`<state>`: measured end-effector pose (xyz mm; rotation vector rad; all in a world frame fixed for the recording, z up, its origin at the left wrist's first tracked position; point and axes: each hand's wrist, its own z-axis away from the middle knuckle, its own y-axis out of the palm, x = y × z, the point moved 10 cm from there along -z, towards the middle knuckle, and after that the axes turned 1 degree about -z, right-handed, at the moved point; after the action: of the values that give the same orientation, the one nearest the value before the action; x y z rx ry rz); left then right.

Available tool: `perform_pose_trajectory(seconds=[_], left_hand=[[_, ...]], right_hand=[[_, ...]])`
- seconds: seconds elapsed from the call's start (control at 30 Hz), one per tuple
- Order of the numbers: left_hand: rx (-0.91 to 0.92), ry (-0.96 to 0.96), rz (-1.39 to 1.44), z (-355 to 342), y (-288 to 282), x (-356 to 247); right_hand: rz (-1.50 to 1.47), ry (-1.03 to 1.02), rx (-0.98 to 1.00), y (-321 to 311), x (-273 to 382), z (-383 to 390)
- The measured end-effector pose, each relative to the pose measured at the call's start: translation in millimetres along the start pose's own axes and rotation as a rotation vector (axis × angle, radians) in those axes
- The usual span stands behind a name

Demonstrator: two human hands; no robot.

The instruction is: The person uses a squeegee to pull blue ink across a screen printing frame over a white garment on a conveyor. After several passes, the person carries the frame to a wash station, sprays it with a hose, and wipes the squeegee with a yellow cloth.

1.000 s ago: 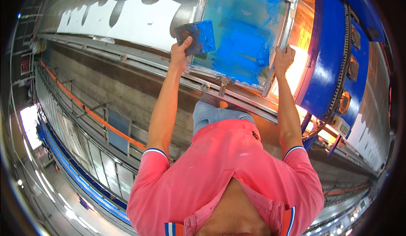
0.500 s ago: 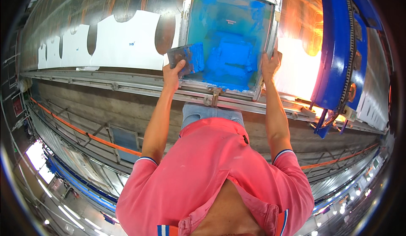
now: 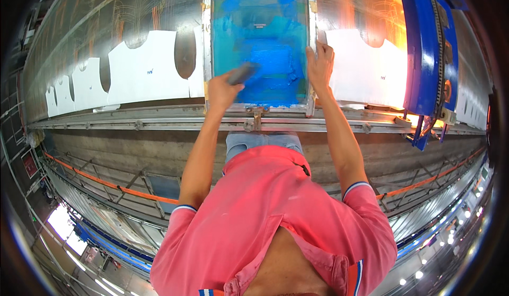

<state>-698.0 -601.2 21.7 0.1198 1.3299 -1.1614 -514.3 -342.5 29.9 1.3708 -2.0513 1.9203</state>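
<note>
My left hand (image 3: 225,88) grips a dark squeegee (image 3: 243,73), blurred and tilted, over the lower-left part of a screen smeared with blue ink (image 3: 275,68). The screen sits in a silver metal frame (image 3: 207,25), with a clamp (image 3: 257,118) at its front edge. My right hand (image 3: 321,63) is on the frame's right side, its fingers wrapped round the edge. White fabric pieces with small blue marks lie either side of the screen, at left (image 3: 143,68) and at right (image 3: 355,68), on a long metal table (image 3: 106,15).
A blue machine (image 3: 424,57) with a chain track stands at the right, glowing orange beside it. A metal rail (image 3: 185,120) runs along the table's front. Below are a concrete strip, orange bars (image 3: 101,179) and further metal racks. My body fills the lower middle.
The view has turned, so the screen appears leveller and further left. The squeegee, earlier broad side up near the screen's left edge, is now steeper and further onto the ink.
</note>
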Motion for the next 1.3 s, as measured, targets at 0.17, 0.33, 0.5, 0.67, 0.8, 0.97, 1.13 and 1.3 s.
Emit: perform_pose_trajectory(seconds=[0.17, 0.33, 0.5, 0.67, 0.8, 0.97, 1.13, 1.3], left_hand=[[0.06, 0.329, -0.492, -54, 66, -67], [0.038, 0.483, -0.64, -110, 81, -88], [0.091, 0.48, -0.636, -94, 86, -75], [0.092, 0.467, -0.554, -29, 91, -56], [0.152, 0.433, -0.669, -56, 88, -63], [0.116, 0.456, -0.595, -93, 89, -71], [0.046, 0.504, -0.487, -19, 89, -60], [0.182, 0.43, -0.686, -77, 89, -71]], right_hand=[[-0.07, -0.367, 0.641, 9, 107, -13], [0.234, -0.486, 0.716, 67, 87, -32], [0.118, -0.468, 0.639, 68, 86, -13], [0.043, -0.461, 0.611, 45, 87, 56], [0.128, -0.39, 0.703, 56, 84, 23], [0.102, -0.441, 0.644, 68, 82, -9], [0.044, -0.426, 0.624, 46, 82, 62], [0.131, -0.363, 0.745, 66, 77, 4]])
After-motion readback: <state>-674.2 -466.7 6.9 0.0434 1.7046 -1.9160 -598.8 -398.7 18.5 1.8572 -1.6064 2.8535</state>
